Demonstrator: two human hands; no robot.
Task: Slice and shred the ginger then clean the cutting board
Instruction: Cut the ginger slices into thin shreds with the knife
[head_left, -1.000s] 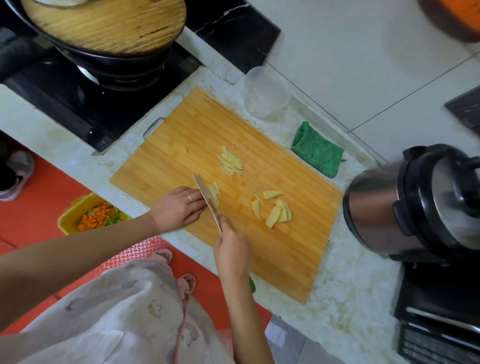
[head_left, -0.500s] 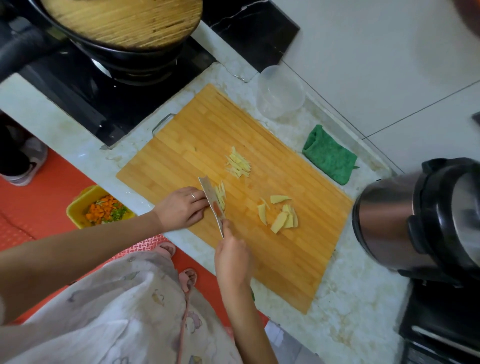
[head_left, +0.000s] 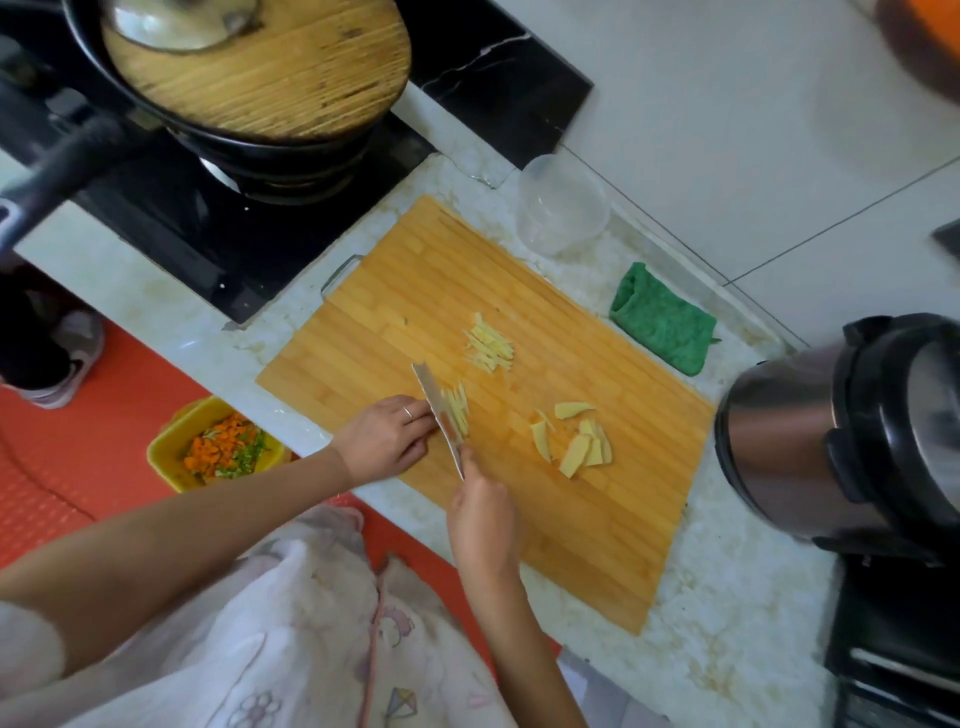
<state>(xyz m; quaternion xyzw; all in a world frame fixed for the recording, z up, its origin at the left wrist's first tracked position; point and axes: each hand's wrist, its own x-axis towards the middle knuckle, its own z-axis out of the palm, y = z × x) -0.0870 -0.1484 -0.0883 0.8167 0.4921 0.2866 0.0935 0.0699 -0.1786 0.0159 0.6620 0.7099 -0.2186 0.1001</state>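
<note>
While the right hand (head_left: 480, 512) is wrapping its fingers around the knife (head_left: 440, 410), the left hand (head_left: 387, 439) is touching the blade with loosely extended fingers (head_left: 421, 420), ginger shreds (head_left: 460, 410) lying just beyond it on the cutting board (head_left: 415, 312).

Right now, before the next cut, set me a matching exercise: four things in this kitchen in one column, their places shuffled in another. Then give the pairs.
Things
1. green cloth
2. clear bowl
3. yellow tub
4. ginger slices

Places
A. on the cutting board, right of the knife
B. below the near edge of the counter, holding chopped carrot and greens
C. on the counter beyond the board, nearer the steel cooker
D. on the counter beyond the board, nearer the stove

Pairs: 1-C, 2-D, 3-B, 4-A
</note>
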